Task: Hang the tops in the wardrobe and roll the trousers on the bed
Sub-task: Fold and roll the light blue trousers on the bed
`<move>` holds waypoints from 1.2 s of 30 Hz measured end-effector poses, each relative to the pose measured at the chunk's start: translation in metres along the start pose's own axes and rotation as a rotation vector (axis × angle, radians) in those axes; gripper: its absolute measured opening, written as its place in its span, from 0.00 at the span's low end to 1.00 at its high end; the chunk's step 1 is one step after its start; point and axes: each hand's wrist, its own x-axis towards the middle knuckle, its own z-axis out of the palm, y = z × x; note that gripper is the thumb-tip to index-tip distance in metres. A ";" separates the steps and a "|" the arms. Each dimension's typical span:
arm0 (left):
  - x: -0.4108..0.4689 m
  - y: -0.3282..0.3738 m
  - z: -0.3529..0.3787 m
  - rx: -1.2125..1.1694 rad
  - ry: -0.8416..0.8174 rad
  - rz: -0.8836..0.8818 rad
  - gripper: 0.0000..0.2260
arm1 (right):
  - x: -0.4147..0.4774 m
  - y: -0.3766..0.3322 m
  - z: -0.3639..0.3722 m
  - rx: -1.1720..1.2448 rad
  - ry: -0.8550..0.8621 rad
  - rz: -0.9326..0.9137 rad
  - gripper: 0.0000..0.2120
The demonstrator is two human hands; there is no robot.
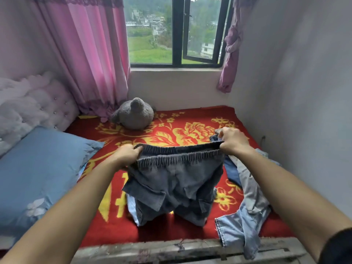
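Trousers of dark grey denim (pixel 175 183) hang at the centre of the view, their legs crumpled onto the bed's red floral blanket (pixel 171 130) towards 6 o'clock and their elastic waistband stretched level above. At 6 o'clock, nearest the camera, lies the worn footboard (pixel 171 250). At 5 o'clock pale blue jeans (pixel 245 221) lie on the blanket, one leg draped over the footboard. Both bare forearms reach in from the lower corners. The left hand (pixel 126 154) grasps the 9 o'clock end of the waistband, fingers curled round the gathered cloth. The right hand (pixel 233 141) clasps the 3 o'clock end in the same way, slightly higher. Just below the right hand, at 3 o'clock of the trousers, a dark blue garment (pixel 231 168) lies against the pale jeans. At 9 o'clock a blue pillow (pixel 38 168) with a white flower motif rests on the bed. Beyond it, at 10 o'clock, stands a tufted, studded headboard (pixel 47 103). At 12 o'clock of the trousers, at the far edge of the blanket, sits a grey plush toy (pixel 134 115), touching the hem of a pink curtain (pixel 91 54) at 11 o'clock. Farthest, at 12 o'clock, a dark-framed window (pixel 177 31) stands partly open, with a knotted purple curtain (pixel 230 54) at 1 o'clock.
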 end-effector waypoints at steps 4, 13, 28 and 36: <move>-0.005 -0.009 -0.014 0.308 0.007 0.007 0.12 | -0.013 0.005 -0.001 -0.150 0.011 0.084 0.11; 0.001 -0.011 -0.010 -0.182 -0.268 -0.285 0.13 | 0.002 0.012 0.015 0.811 -0.405 0.439 0.18; 0.211 0.135 -0.071 -0.757 0.078 -0.068 0.13 | 0.262 -0.030 -0.002 1.026 -0.033 0.290 0.13; 0.244 0.276 -0.201 -1.013 0.418 0.396 0.14 | 0.348 -0.095 -0.144 1.259 0.465 -0.155 0.14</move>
